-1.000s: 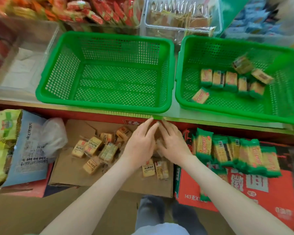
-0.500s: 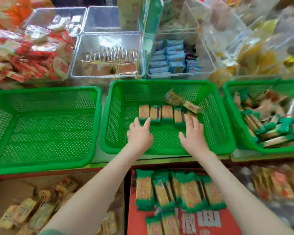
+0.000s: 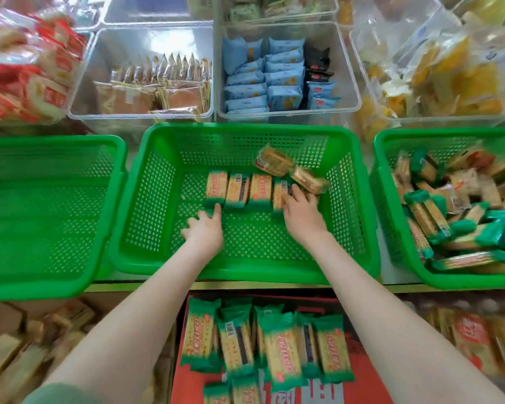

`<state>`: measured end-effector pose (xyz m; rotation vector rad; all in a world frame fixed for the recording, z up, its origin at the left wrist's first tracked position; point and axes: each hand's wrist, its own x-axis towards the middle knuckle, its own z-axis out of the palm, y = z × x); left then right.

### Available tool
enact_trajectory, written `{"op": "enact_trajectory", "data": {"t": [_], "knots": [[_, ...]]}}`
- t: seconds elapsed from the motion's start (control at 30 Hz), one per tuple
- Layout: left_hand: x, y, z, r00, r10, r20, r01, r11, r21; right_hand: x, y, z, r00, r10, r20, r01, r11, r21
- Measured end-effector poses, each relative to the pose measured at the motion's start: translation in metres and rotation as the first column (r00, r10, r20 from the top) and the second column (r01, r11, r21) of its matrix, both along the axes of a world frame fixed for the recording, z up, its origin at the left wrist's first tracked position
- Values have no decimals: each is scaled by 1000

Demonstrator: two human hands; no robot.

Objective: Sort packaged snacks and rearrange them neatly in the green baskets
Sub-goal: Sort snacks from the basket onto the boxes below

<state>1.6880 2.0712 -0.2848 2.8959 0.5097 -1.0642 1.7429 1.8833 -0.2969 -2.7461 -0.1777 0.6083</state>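
At frame centre, four cracker packets [image 3: 239, 188] are lined up in a row on the floor of the middle basket [image 3: 257, 274]. The left hand [image 3: 204, 230] is spread wide, forefinger touching the row's left end; the right hand [image 3: 302, 212] is laid over the right-end packet, a grip not being discernible. The two tilted packets [image 3: 274, 162] just above the right hand could be toppled onto the row by a nudge. Bare floor is left below and left of the row.
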Motion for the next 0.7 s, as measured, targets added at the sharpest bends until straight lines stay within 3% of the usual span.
{"op": "enact_trajectory", "data": {"t": [0.2,0.43,0.53,0.7], "knots": [[-6,-18,39,972,-62,227,54,998,40,-11,-9,17,1000,-21,12,20,999,46],[-57,-45,78,874,-62,482,133,984,-115,-61,-27,53,992,-3,124,-16,988,154],[-87,-45,86,794,-29,607,172,969,-178,-94,-27,67,950,44,310,-111,973,201],[-144,-36,103,641,89,762,213,933,-289,-153,-23,91,801,-97,591,-113,944,309]]}}
